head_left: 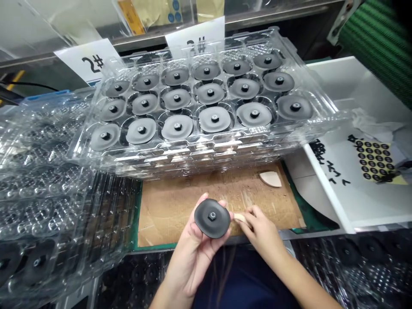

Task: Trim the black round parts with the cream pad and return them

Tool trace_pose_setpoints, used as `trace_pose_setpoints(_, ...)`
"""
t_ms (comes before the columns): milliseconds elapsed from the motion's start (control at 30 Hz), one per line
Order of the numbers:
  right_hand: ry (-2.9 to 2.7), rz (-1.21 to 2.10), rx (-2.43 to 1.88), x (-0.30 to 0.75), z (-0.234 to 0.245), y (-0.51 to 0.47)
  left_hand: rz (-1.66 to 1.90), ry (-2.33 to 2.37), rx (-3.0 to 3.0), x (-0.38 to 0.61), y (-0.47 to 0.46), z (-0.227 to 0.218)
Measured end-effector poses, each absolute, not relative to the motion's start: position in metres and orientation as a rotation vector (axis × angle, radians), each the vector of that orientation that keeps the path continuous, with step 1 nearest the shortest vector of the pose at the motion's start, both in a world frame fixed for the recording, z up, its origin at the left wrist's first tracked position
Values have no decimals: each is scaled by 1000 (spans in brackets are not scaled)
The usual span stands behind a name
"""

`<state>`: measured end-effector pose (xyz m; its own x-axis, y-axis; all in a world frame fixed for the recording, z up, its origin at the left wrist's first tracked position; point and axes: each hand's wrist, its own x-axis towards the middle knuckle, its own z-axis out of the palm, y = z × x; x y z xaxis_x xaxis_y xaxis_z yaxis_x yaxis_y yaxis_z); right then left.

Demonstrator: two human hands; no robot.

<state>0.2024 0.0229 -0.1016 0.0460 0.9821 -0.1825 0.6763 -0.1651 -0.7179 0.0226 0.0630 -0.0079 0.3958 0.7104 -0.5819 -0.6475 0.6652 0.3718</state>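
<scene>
My left hand point(197, 251) is closed around the edge of a black rounded disc point(206, 226). The disc faces up, with a hex-shaped stud in its middle. Just to its right, my right hand point(261, 231) pinches a small cream-coloured piece point(239, 217) close to the disc's edge. What exactly this piece is cannot be made out. Beyond both hands, a cream quarter-round scrap point(271, 179) lies on the brown cardboard point(170, 206). A clear plastic tray point(313, 118) behind the cardboard holds rows of similar black discs, on top of a stack of such trays.
More clear trays point(41, 171) are stacked at the left. On the right, a white bin point(363, 206) holds small black bits and a sheet of round black stickers point(375, 161). Paper signs point(92, 60) stand behind the tray. A green ribbed cover point(376, 43) hangs at the upper right.
</scene>
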Motion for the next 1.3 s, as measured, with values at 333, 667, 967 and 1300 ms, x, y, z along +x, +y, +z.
trace_pose_setpoints(333, -1613, 875, -1330, 181, 25, 69, 874, 849, 151, 36, 55, -13)
trace_pose_setpoints(667, -1734, 845, -1238, 167, 30, 66, 845, 941, 192, 36, 55, -4)
trace_pose_setpoints(967, -1722, 831, -1192, 167, 38, 66, 826, 918, 217, 35, 58, -2)
trace_pose_setpoints(1300, -1890, 682, -1438, 191, 39, 44, 952, 847, 171, 32, 62, -2)
